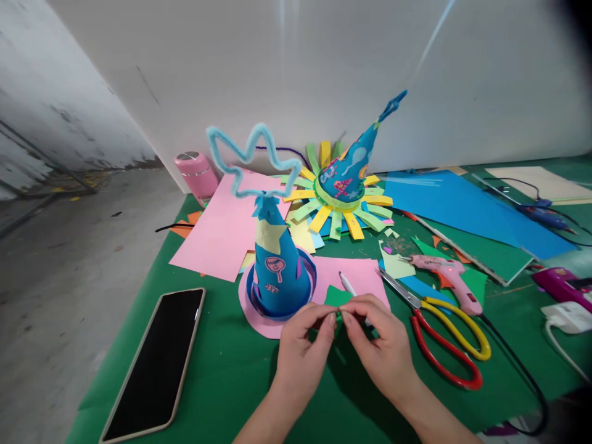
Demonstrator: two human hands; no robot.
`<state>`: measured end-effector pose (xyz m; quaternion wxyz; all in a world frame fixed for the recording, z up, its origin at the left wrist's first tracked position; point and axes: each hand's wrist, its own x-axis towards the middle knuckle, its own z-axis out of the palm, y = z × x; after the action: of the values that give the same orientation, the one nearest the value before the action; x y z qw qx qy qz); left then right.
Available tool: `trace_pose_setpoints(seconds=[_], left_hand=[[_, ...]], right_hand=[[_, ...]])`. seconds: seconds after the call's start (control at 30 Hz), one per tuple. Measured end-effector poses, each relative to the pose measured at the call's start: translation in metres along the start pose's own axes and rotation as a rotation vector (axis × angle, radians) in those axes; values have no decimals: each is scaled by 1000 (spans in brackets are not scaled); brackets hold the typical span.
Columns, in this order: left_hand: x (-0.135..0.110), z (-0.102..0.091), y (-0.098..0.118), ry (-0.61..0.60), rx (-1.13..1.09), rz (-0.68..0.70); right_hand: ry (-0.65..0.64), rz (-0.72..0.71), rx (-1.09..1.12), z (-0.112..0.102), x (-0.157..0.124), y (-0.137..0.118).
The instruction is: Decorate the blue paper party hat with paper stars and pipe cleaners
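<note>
My left hand and my right hand meet above the table's front, their fingertips pinching a small green piece of paper between them. Most of that piece is hidden by my fingers. Just beyond them lies a larger green paper scrap on a pink sheet, with a white marker beside it. A blue paper cone hat stands upright at the left of my hands on a pink brim; a light-blue pipe-cleaner star outline rises from its tip.
Red-and-yellow-handled scissors and a pink glue gun lie to the right. A phone rests at the left. Behind stand a second cone hat with a strip brim and a pink bottle. A blue sheet lies at the back right.
</note>
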<state>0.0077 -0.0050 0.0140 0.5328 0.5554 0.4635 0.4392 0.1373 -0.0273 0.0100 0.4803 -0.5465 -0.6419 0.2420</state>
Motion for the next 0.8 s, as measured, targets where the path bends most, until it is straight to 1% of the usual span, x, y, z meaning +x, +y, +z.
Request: trace_pose_setpoints(seconds=[0.17,0.27,0.37,0.47,0.53,0.57,0.63,0.73,0.8], left_hand=[[0,3,-1,41,-217,-182],[1,4,-1,58,-369,-262],[2,3,-2,30,-471,-306],[2,2,-2,4,-498,-315],[2,1,-2,-1,-419,-265],[1,0,-1,0,-339,-213],[0,-1,1,10,-125,-62],[-3,-1,1,16,158,196],[-4,-2,0,15,263,320]], right_hand=[[34,-37,-19,3,-2,2],[49,-38,1,5,-3,1],[44,67,115,7,-3,-1],[9,256,331,9,-2,-3],[-8,391,482,10,-1,-4],[-16,453,546,11,-1,-4],[-34,552,650,10,-1,-3],[-75,626,768,9,-2,0],[-94,649,812,8,-2,1]])
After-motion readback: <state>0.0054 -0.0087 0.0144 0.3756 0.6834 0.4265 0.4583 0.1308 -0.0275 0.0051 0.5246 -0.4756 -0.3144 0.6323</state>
